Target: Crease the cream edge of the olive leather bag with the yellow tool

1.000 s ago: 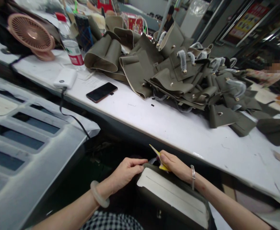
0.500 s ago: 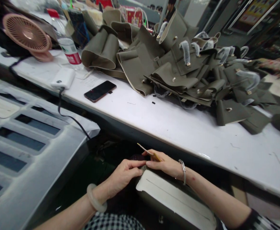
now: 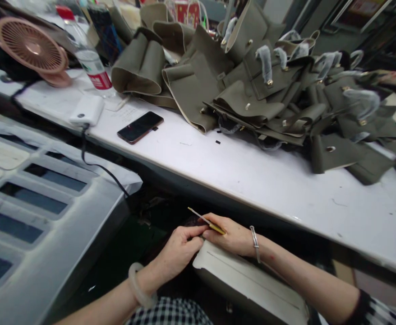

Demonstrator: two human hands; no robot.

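Across my lap lies a handbag (image 3: 248,277), partly made up, with a pale long panel facing up and dark olive sides. My left hand (image 3: 176,250) is closed at its near-left end, thumb and forefinger pinching the corner; the exact edge between them is hidden. Right beside it, my right hand (image 3: 230,234) rests on the same end of the bag. In its fingers is a slim yellow-handled tool (image 3: 217,228) with a thin pale blade or tip pointing up and left. The tip is clear of the bag.
A white table (image 3: 198,158) runs ahead, bearing a heap of olive bag parts (image 3: 252,99), a phone (image 3: 140,127), a white charger box (image 3: 87,110), a bottle (image 3: 94,72) and a pink fan (image 3: 32,47). At left stands a grey slatted plastic crate (image 3: 66,212); a black cable (image 3: 103,164) hangs near it.
My right fingers have slid slightly left over the bag's corner, and the yellow-handled tool has shifted left and a little down. My left hand stays at the corner. The view has turned slightly.
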